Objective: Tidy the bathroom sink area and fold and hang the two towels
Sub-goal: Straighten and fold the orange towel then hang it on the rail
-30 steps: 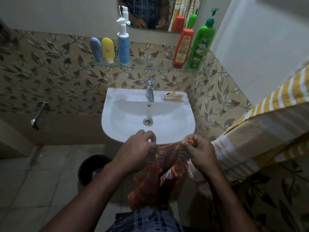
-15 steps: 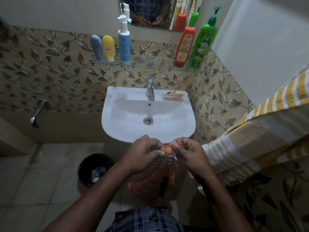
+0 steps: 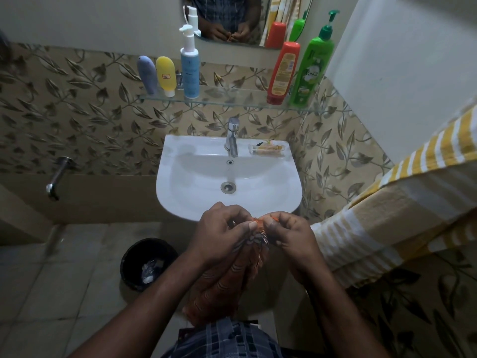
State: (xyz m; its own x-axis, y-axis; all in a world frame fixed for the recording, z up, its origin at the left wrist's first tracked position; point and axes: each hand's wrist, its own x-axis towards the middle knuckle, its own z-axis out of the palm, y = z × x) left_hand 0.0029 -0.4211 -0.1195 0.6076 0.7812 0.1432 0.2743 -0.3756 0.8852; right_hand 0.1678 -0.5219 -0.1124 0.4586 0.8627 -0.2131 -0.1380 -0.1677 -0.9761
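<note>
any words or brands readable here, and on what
"Vatika": on the green pump bottle, white lettering on its label.
Red bottle: label print too blurred to read.
Yellow tube: small sticker, too small to read.
Blue pump bottle: faint print, unreadable.
Packet on the sink rim: markings too blurred to read.

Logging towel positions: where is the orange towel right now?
Head view, lower centre: the orange towel hangs just below the sink, its top edge pinched by the left hand and right hand.
</note>
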